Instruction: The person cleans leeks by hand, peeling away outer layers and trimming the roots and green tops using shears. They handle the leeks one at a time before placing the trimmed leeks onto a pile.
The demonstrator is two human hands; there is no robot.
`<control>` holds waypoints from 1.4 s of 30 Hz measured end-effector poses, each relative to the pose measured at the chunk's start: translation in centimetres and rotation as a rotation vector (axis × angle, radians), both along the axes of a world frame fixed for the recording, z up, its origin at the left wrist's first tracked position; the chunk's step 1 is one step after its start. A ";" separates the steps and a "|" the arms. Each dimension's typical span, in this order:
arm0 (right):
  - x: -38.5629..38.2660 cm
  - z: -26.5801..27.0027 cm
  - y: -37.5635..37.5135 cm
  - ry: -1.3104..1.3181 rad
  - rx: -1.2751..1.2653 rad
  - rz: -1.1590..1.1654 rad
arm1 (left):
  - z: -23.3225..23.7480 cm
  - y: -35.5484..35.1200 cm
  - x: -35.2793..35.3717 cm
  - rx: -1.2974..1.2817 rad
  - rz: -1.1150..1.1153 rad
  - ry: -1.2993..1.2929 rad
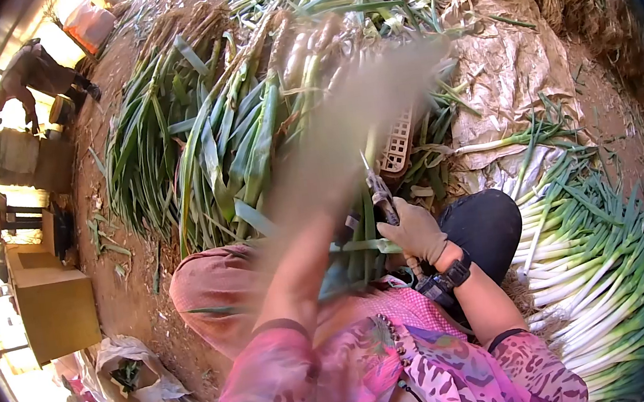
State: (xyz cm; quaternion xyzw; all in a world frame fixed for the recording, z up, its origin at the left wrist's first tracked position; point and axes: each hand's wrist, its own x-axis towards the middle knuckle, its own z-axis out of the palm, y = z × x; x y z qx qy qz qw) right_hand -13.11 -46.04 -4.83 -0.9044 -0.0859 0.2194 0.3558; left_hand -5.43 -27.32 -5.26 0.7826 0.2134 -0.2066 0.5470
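Observation:
My right hand [416, 231], in a light glove with a black watch at the wrist, is closed around an air blow gun [383, 197] with a thin metal nozzle pointing away from me. My left hand [396, 83] is smeared by motion, stretched forward over the heap of long green onions [249, 133]; its fingers and anything in them cannot be made out. Green leaves lie across my lap below the blow gun. Just beyond the nozzle stands a plastic crate [397, 143], partly hidden by the blur.
White-stemmed, cleaned green onions [579, 266] lie in a long row at my right. A crumpled tan sheet [508, 49] covers the ground ahead of them. To the left are a cardboard box [53, 302], an open sack [138, 372] and a bending person [33, 76].

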 end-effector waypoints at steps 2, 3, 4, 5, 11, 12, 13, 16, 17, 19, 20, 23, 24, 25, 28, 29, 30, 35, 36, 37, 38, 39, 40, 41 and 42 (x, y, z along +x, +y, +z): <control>0.5 -0.4 0.2 -0.001 -0.032 0.003 | 1.9 0.3 0.4 -0.044 -0.086 0.077; 1.1 -0.4 0.3 -0.005 -0.048 0.006 | -5.4 2.2 2.3 0.047 -0.159 0.033; 1.8 0.0 0.5 -0.006 -0.053 -0.033 | -12.6 4.0 4.2 0.143 -0.229 -0.012; 2.5 -0.1 0.7 0.006 -0.050 -0.046 | -19.4 5.7 5.9 0.241 -0.293 -0.057; 2.1 1.2 1.2 0.011 -0.068 -0.056 | -8.4 2.3 2.7 -0.152 -0.023 -0.044; 1.2 1.1 0.9 0.005 -0.078 -0.056 | -8.2 2.5 2.3 -0.252 0.009 -0.085; 0.8 0.9 1.0 -0.001 -0.071 -0.048 | -7.7 2.4 2.0 -0.328 0.030 -0.040; 1.1 0.9 1.6 -0.019 -0.071 -0.059 | -7.2 2.2 1.1 -0.457 0.054 0.075; 2.5 0.7 1.8 -0.014 -0.068 -0.074 | -7.7 2.4 1.0 -0.436 0.041 0.097; 5.4 -0.8 2.5 -0.002 -0.057 -0.097 | -6.5 2.7 0.1 -0.447 0.058 0.113; 6.9 -1.4 2.7 0.004 -0.028 -0.115 | -3.9 2.4 -0.6 -0.481 0.086 0.109; 9.0 -2.2 2.6 -0.037 0.019 -0.140 | -3.0 1.7 -1.4 -0.505 0.171 -0.026; 8.5 -2.3 2.4 -0.048 0.034 -0.124 | -4.5 1.9 -1.3 -0.482 0.177 -0.099; 7.7 -2.0 2.3 -0.057 0.047 -0.107 | -5.4 2.1 -1.4 -0.461 0.185 -0.170; 2.0 0.8 2.1 -0.079 -0.061 0.005 | -8.6 2.8 -1.0 -0.316 0.302 -0.184; 0.6 0.3 1.9 -0.094 -0.106 0.048 | -9.8 3.2 -0.7 -0.281 0.350 -0.164; -0.3 0.2 1.6 -0.096 -0.121 0.032 | -10.9 3.4 -0.6 -0.264 0.335 -0.158; -0.7 0.3 1.8 -0.100 -0.171 0.011 | -6.3 2.7 -1.8 -0.573 0.273 -0.050; -0.1 0.3 2.1 -0.122 -0.170 0.008 | -5.9 2.5 -2.0 -0.539 0.261 -0.040; 0.7 0.1 2.4 -0.142 -0.170 0.007 | -5.7 2.4 -2.4 -0.507 0.250 -0.030; 1.6 -0.1 2.6 -0.162 -0.170 0.004 | -6.0 2.4 -2.7 -0.488 0.228 -0.056; 2.8 -0.2 2.9 -0.152 -0.195 0.009 | -6.3 2.3 -2.9 -0.403 0.213 -0.038; 4.4 -0.2 3.2 -0.143 -0.219 0.012 | -5.3 2.2 -3.0 -0.315 0.197 -0.021; 5.9 -0.4 3.5 -0.133 -0.241 0.015 | -4.7 2.1 -3.2 -0.226 0.179 -0.002; 7.3 -1.4 3.7 -0.148 -0.260 -0.001 | -7.1 2.2 -3.2 -0.259 0.192 -0.028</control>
